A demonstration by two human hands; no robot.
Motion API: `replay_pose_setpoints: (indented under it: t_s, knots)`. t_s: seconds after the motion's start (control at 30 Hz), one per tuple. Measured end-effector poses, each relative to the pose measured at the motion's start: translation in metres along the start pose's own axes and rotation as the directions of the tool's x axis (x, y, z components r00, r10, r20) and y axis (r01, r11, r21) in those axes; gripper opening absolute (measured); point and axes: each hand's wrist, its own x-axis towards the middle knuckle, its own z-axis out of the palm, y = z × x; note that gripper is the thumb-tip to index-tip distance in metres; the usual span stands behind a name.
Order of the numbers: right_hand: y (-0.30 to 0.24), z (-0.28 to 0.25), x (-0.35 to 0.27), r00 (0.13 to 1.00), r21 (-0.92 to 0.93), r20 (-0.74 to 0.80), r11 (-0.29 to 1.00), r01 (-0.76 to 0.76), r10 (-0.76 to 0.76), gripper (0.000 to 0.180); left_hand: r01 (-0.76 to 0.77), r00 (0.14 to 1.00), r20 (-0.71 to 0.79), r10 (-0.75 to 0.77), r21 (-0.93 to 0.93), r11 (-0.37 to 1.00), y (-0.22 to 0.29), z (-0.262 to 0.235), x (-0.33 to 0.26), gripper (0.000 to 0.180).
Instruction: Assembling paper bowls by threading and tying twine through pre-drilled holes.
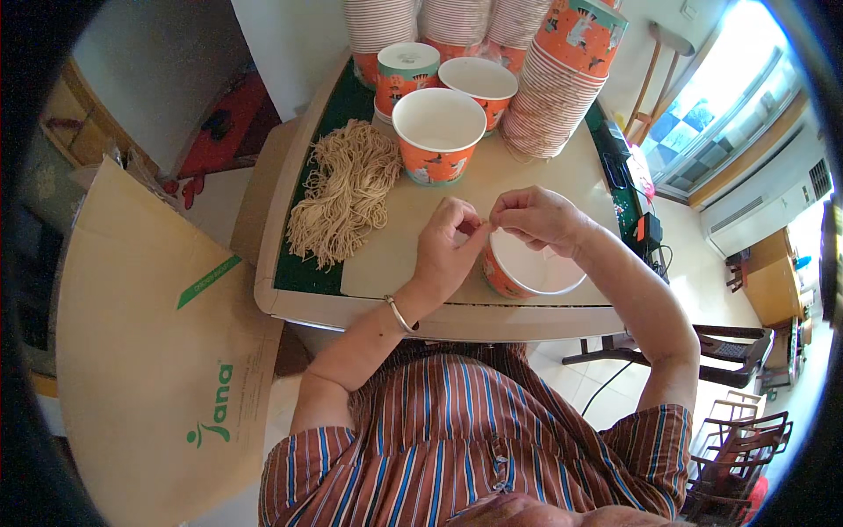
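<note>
My left hand (451, 249) and my right hand (537, 218) meet fingertip to fingertip, each closed in a pinch. Whatever they hold between the tips is too small to make out. Just under the right hand stands an orange paper bucket (533, 274) with a white inside, upright near the table's front edge. A second open bucket (439, 162) of the same print is farther back, beyond my left hand. To the left lies a loose bundle of cream strings (345, 189). A bangle sits on my left wrist.
Tall stacks of nested paper buckets (553, 97) line the table's back, beside an upside-down bucket (407, 68) and another open one (479, 81). Black chargers and cables (648, 233) run along the right edge. A large cardboard box (158, 342) stands left of the table (395, 321).
</note>
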Motion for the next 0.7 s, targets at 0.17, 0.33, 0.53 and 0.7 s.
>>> replay_pose_setpoints:
  t_s: [0.17, 0.33, 0.53, 0.7]
  knots:
    - [0.004, 0.001, 0.000, 1.000, 0.103, -0.017, 0.995, 0.004, -0.002, 0.008, -0.124, 0.992, 0.006, 0.124, 0.130, 0.984, 0.007, 0.001, -0.004, 0.016]
    - [0.004, 0.000, -0.001, 1.000, 0.123, 0.008, 0.992, 0.023, -0.025, 0.006, -0.180, 0.984, 0.022, 0.179, 0.210, 0.961, 0.010, 0.001, -0.007, 0.016]
    - [0.008, -0.001, 0.001, 0.998, 0.018, -0.037, 0.999, 0.048, -0.047, 0.006, -0.308, 0.948, 0.061, 0.313, 0.434, 0.847, 0.009, 0.002, -0.010, 0.018]
    - [0.008, -0.001, 0.001, 0.997, -0.035, -0.061, 0.998, 0.044, -0.046, 0.008, -0.455, 0.873, 0.146, 0.465, 0.587, 0.670, 0.012, -0.001, -0.010, 0.021]
